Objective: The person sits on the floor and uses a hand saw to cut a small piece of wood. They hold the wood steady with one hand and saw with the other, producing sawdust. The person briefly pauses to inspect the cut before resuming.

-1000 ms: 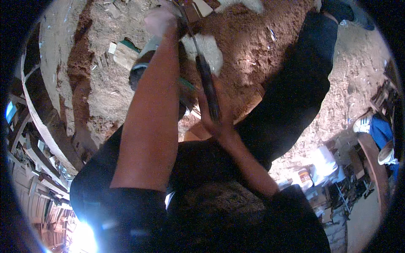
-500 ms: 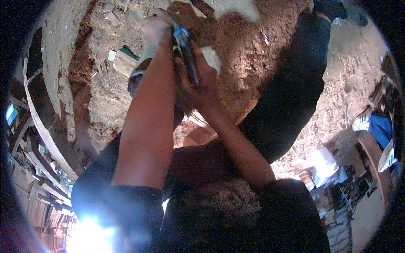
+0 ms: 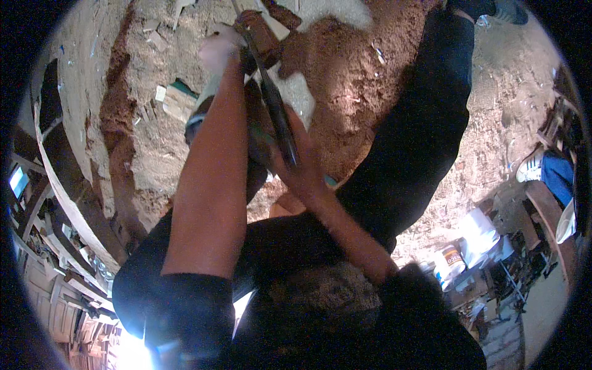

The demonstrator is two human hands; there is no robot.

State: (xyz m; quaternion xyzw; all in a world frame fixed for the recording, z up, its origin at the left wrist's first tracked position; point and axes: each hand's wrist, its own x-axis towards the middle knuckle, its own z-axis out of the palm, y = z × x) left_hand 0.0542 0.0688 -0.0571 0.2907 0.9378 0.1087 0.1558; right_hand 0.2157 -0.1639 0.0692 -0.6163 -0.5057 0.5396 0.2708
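Drawn lapward, the dark cylindrical handle (image 3: 279, 123) fills the right fingers (image 3: 300, 132); the left fingers (image 3: 216, 49) blur, their hold unclear.

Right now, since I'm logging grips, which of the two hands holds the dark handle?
The right hand, lower in the picture, is wrapped around the dark handle; the blurred left hand sits higher and farther left, apart from it.

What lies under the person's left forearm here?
Past the left edge of the forearm, ground and the end of a dark, rounded thing show. The forearm covers the rest of it, so its full shape cannot be told, nor what else is beneath.
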